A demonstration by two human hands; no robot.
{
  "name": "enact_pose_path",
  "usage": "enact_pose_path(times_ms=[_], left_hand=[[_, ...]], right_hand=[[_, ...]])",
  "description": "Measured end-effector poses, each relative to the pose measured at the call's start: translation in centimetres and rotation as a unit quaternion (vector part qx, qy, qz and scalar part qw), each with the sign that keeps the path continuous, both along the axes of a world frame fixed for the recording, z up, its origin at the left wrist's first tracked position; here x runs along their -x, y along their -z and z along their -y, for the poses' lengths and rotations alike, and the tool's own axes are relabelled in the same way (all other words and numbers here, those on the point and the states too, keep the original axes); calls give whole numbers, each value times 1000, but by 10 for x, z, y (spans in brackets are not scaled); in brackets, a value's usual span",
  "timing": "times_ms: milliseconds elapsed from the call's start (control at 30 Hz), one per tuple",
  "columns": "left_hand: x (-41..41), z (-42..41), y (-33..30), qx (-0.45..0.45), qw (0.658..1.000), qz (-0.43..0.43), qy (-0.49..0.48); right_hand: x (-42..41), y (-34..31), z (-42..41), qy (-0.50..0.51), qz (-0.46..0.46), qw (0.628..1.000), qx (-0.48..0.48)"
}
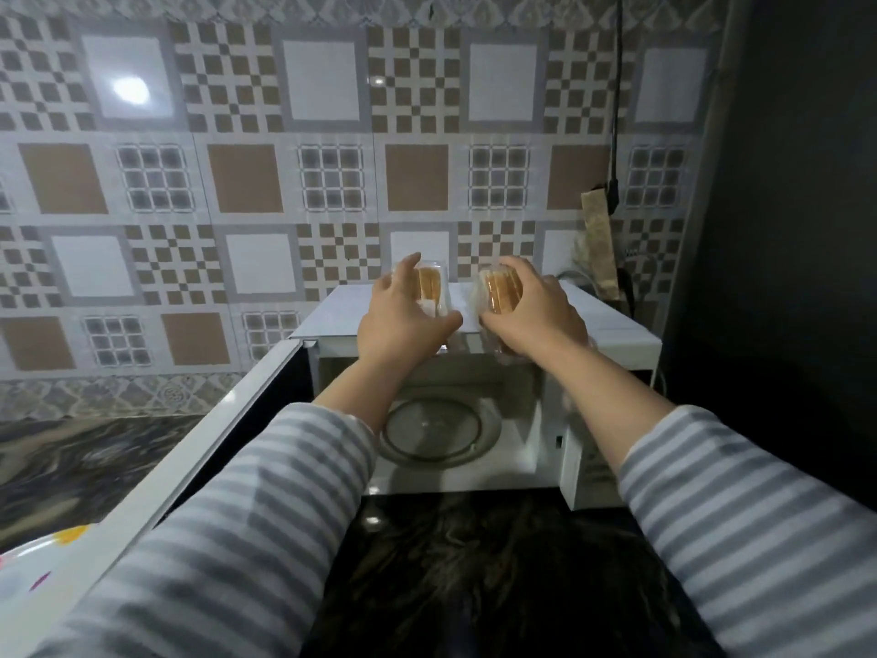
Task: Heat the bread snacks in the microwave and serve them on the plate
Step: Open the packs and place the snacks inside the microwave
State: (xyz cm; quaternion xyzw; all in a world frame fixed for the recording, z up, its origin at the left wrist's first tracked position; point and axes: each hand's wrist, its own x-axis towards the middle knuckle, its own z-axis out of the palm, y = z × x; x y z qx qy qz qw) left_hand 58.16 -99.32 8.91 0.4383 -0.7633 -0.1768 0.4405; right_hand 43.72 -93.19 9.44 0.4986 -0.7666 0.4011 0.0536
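Holding one bread snack in each hand, you had both above the microwave's top panel (pixel 612 320): your left hand (pixel 403 320) was closed around the left snack pack (pixel 429 284) and your right hand (pixel 536 311) around the right snack pack (pixel 500 292), each in clear plastic. The microwave door (pixel 228 420) stood wide open on your left and the glass turntable (pixel 441 427) lay bare. The best move, I judged, was to bring them down through the opening one after the other, since both forearms crowded it, and set them apart near the turntable's centre. The clear wrapping probably needed removing first. The plate (pixel 28 558) waited on the tabletop (pixel 71 467), bottom left.
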Motion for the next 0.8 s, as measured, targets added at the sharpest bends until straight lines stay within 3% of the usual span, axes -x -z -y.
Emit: enact_pose_path(times_ms=[300,633,800], left_hand=[[-48,-88,40,19,999,-33,21],[-64,-135,166,-61,993,-71,74],[-59,-135,216,-111,992,-3,56]], right_hand=[[-51,58,-86,17,8,1000,21],[-68,179,-146,23,71,997,-27],[-58,223,-157,26,80,996,-32]])
